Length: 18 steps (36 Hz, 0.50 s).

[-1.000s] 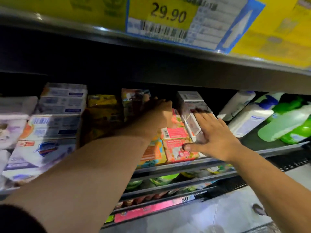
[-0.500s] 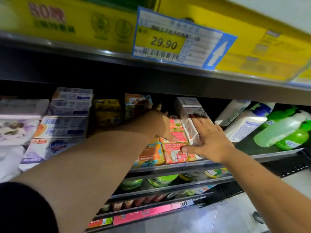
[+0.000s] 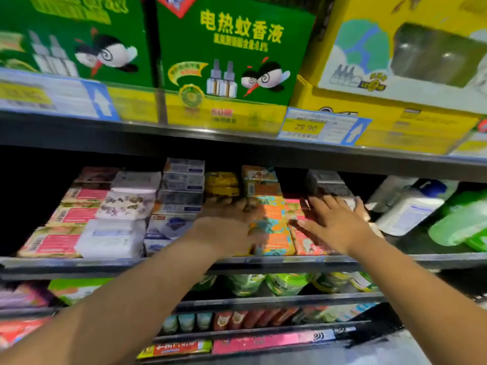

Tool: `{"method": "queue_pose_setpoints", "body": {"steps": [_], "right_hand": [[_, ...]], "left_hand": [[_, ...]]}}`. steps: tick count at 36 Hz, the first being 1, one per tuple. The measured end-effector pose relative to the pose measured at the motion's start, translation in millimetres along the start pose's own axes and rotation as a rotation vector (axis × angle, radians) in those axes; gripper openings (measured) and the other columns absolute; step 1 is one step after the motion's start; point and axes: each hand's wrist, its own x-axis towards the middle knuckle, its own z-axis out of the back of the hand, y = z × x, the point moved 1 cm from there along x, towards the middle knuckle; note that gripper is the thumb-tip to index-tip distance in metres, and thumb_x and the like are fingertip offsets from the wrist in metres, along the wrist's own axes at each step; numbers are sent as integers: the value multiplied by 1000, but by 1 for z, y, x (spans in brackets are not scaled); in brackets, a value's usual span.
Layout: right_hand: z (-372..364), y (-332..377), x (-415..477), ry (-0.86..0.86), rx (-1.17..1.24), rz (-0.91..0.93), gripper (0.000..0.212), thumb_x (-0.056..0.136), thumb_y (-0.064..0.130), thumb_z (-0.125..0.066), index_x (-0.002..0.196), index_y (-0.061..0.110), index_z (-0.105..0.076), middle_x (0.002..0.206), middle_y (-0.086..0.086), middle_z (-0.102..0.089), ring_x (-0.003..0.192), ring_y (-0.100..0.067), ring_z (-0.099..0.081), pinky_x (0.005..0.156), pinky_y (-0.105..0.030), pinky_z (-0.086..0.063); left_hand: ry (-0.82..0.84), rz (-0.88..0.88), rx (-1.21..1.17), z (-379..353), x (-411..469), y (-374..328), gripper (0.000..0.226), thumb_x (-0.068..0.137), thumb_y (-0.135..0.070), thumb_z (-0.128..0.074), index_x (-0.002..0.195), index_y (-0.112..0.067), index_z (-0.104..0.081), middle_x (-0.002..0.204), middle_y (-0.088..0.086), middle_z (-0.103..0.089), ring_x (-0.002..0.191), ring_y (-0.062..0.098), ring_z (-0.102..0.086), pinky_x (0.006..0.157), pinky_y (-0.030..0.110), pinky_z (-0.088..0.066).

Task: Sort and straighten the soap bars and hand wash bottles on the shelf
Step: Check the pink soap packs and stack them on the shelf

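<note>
Soap bars fill the middle shelf (image 3: 105,262) in rows: pink-and-white packs (image 3: 79,214), white-blue boxes (image 3: 181,185), yellow packs (image 3: 222,183), orange-teal boxes (image 3: 274,227), pink boxes (image 3: 303,241) and a grey box (image 3: 326,183). My left hand (image 3: 229,227) reaches in between the yellow packs and the orange-teal boxes; its fingers are blurred. With spread, straight fingers, my right hand (image 3: 334,225) lies flat on the pink boxes just below the grey box. To the right, a white hand wash bottle (image 3: 408,212) and green bottles (image 3: 458,222) lie tipped over.
The shelf above carries green cartons (image 3: 232,48), a yellow carton (image 3: 395,61) and a price tag (image 3: 316,127) on its rail. Lower shelves hold green pouches (image 3: 284,283) and small packets (image 3: 237,320). The floor shows at the bottom right.
The view has tilted up and drawn back, showing the upper shelf. My left hand has come forward from the back of the shelf. My right hand stays flat on the pink boxes.
</note>
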Motion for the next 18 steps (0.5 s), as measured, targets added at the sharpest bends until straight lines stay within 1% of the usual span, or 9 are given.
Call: {"method": "queue_pose_setpoints", "body": {"steps": [2,6,7,9,10,12,13,15,18], "right_hand": [[6,36,-2,-87,58,39,88,84,86,-13,149,32,-38,150,1,-41,143,-22,-32,118,-62,-10],[24,110,-2,-146,126,154,71,91,78,-24,140,32,-49,135,0,-55,130,-26,-45,110,-54,-27],[28,127,-1,-157,138,181,68,90,78,-26,133,32,-54,125,0,-60,126,-28,-49,105,-51,-30],[35,155,2,-164,199,201,62,87,79,-34,107,28,-63,95,4,-64,114,-29,-58,93,-45,-35],[38,167,4,-123,282,185,64,83,81,-41,103,25,-64,91,3,-66,112,-30,-60,92,-43,-37],[39,194,10,-43,441,205,82,71,86,-46,119,23,-64,113,-5,-70,118,-32,-60,102,-43,-43],[40,206,12,-49,437,263,85,72,87,-42,127,25,-60,123,-6,-68,120,-31,-60,103,-44,-45],[46,232,16,-116,266,344,71,87,79,-36,136,29,-51,137,-2,-61,126,-27,-57,105,-39,-45],[54,266,21,-115,191,400,63,96,65,-43,145,26,-44,149,-2,-50,134,-24,-50,106,-31,-41]], "left_hand": [[-14,103,52,0,-17,28,73,91,-78,-22,151,-38,-28,158,-4,-32,141,28,-34,110,45,-30],[-89,262,43,0,-48,80,60,97,-68,-25,147,-37,-37,154,-4,-40,138,26,-40,109,43,-34],[-99,320,21,-1,-56,94,58,97,-67,-27,145,-38,-39,152,-4,-43,136,26,-41,107,42,-35],[-94,429,-21,-6,-73,124,56,96,-66,-28,143,-38,-42,148,-3,-46,132,26,-43,106,42,-37],[-85,475,-42,-9,-82,137,55,97,-66,-28,142,-37,-42,146,-2,-47,132,27,-44,106,42,-37],[-73,548,-52,-14,-101,160,55,97,-65,-28,143,-37,-41,145,0,-48,133,28,-44,105,43,-37],[-73,579,-48,-15,-110,171,56,97,-65,-29,144,-36,-40,146,1,-47,133,30,-43,104,44,-37],[-70,623,-58,-19,-128,189,59,97,-68,-27,144,-34,-38,147,3,-46,132,32,-43,101,48,-38],[-73,673,-110,-27,-147,217,61,96,-71,-26,141,-33,-41,145,3,-46,128,34,-44,99,50,-39]]}}
